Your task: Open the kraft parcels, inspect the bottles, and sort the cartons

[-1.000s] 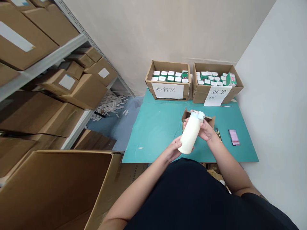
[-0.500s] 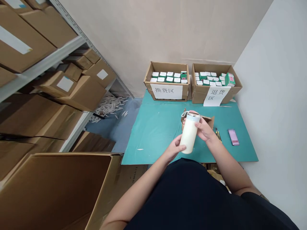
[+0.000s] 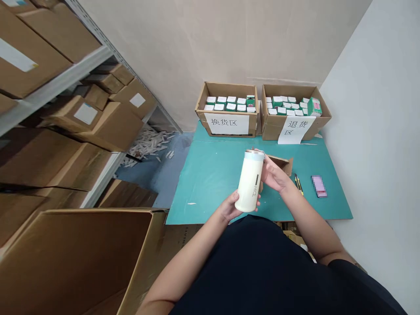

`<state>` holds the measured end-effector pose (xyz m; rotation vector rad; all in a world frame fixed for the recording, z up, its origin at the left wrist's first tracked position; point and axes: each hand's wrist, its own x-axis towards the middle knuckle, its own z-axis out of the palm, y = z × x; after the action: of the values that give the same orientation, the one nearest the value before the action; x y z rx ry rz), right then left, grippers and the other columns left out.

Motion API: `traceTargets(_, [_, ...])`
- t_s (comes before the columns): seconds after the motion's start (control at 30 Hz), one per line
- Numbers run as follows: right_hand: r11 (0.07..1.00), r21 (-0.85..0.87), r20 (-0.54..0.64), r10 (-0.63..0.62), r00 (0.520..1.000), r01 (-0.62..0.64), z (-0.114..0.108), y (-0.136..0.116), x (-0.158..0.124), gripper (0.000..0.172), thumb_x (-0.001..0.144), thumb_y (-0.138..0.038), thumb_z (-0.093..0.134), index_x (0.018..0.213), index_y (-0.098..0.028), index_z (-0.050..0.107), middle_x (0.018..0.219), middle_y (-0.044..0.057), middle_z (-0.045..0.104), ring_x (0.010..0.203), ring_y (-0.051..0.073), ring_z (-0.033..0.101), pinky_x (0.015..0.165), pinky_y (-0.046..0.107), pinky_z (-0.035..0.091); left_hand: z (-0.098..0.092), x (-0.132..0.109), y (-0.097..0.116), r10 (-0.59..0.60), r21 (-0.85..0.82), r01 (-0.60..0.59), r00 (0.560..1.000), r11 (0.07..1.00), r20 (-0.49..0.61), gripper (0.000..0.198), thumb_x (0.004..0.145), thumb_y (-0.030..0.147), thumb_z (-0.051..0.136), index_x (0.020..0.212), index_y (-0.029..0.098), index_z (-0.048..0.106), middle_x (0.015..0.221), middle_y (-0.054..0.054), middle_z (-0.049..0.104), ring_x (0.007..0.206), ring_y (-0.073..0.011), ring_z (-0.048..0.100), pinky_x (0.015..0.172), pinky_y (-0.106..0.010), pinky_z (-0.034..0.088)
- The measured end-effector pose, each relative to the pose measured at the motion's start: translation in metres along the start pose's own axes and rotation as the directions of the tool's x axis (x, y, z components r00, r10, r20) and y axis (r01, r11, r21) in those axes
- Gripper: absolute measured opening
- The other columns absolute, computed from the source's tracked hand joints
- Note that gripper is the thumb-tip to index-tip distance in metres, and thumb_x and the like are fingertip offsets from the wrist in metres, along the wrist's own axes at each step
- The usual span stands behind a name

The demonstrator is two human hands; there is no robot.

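A cream-coloured bottle with a pale blue band and a metallic top is held above the table, tilted a little. Dark lettering that ends in "NICE" faces me. My left hand grips it near the base, with fingertips showing on the far side. Up by the top, my right hand holds the bottle's right side; some of those fingers are hidden behind it. Partly covered by the bottle and my right hand, an opened brown cardboard box rests on the table.
On the green table, a yellow-black utility knife and a phone lie to the right. Two labelled cartons, left and right, hold green-white boxes at the back. A large open carton stands at left, beside loaded shelves.
The bottle has been turned, bringing its dark lettering into view, and shifted slightly left. The strap at its top has swung from the left to the right side.
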<state>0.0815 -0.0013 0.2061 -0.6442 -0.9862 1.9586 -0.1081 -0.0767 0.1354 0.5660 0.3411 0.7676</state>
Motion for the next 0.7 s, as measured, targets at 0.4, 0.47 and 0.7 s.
traceTargets(0.4, [0.966,-0.204,-0.259,-0.209,0.943,0.158,0.001,0.018,-0.001,0.082,0.065,-0.046,0.092,0.134,-0.034,0.049,0.137,0.005,0.064,0.124,0.026,0.061,0.107,0.045,0.050,-0.014,0.018,-0.014,0.466,0.688,-0.107,0.808,0.718,-0.361,0.086,0.059,0.049,0.093,0.131,0.023,0.054,0.128,-0.012,0.066,0.121,-0.0320,0.061,0.104,-0.047,0.048])
traceTargets(0.47, [0.972,-0.191,-0.175,-0.168,0.970,0.134,-0.002,0.014,-0.005,0.088,0.063,-0.049,0.092,0.138,-0.033,0.048,0.139,0.007,0.062,0.127,0.029,0.059,0.107,0.047,0.050,-0.014,0.013,-0.012,0.319,0.542,-0.115,0.900,0.832,-0.298,0.081,0.061,0.052,0.090,0.128,0.021,0.058,0.121,-0.012,0.069,0.111,-0.0307,0.066,0.096,-0.045,0.052])
traceTargets(0.7, [0.951,-0.292,-0.103,-0.136,0.985,0.101,-0.011,0.004,-0.006,0.088,0.056,-0.055,0.094,0.131,-0.032,0.055,0.140,0.009,0.059,0.128,0.032,0.058,0.107,0.049,0.049,-0.016,0.008,-0.008,0.045,0.236,-0.014,0.991,0.972,-0.126,0.082,0.067,0.065,0.081,0.128,0.015,0.060,0.115,-0.017,0.071,0.096,-0.0315,0.070,0.083,-0.044,0.054])
